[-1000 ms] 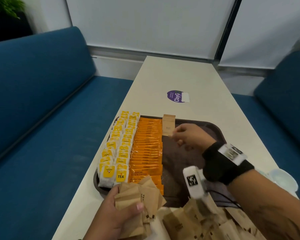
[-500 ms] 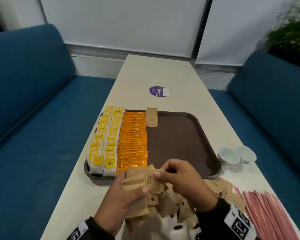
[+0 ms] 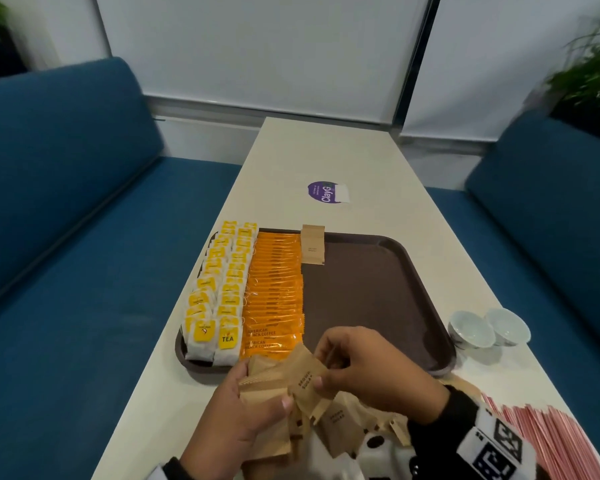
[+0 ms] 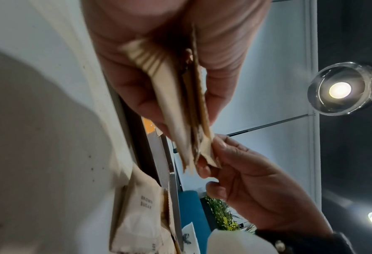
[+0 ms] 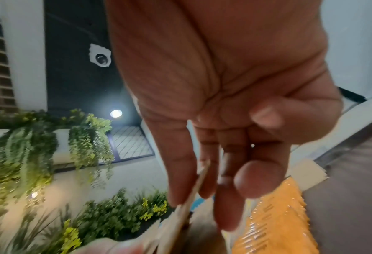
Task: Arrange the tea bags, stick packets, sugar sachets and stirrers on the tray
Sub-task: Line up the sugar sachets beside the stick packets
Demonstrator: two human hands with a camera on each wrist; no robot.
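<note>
— Here, low in the centre of the head view, we see the left hand (image 3: 246, 414) gripping a fanned stack of brown sugar sachets (image 3: 274, 382), thumb on top and fingers curled beneath.

— And the right hand (image 3: 371, 368)?

— Just right of it, thumb and forefinger pinch the corner of one sachet (image 3: 307, 379) at the top of that stack. From the left wrist we see the same pinch at the stack's lower end (image 4: 204, 154).

— Where does the tray (image 3: 430, 289) lie?

— Mid-frame on the long pale table (image 3: 326, 154). Along its left side we count two rows of tea bags (image 3: 222, 292) with yellow tags, then a column of orange stick packets (image 3: 274, 292) beside them. One lone sugar sachet (image 3: 313, 244) leans on the far rim, touching the packets' upper right corner. The rest of the tray floor is bare brown.

— Anything off the tray?

— More sachets lie loose (image 3: 340, 427) on the table under the hands. Pink stirrers (image 3: 548, 434) fill the lower right corner, and two small white cups (image 3: 489, 329) sit just right of the tray. A purple sticker (image 3: 326, 192) sits above the tray.
</note>
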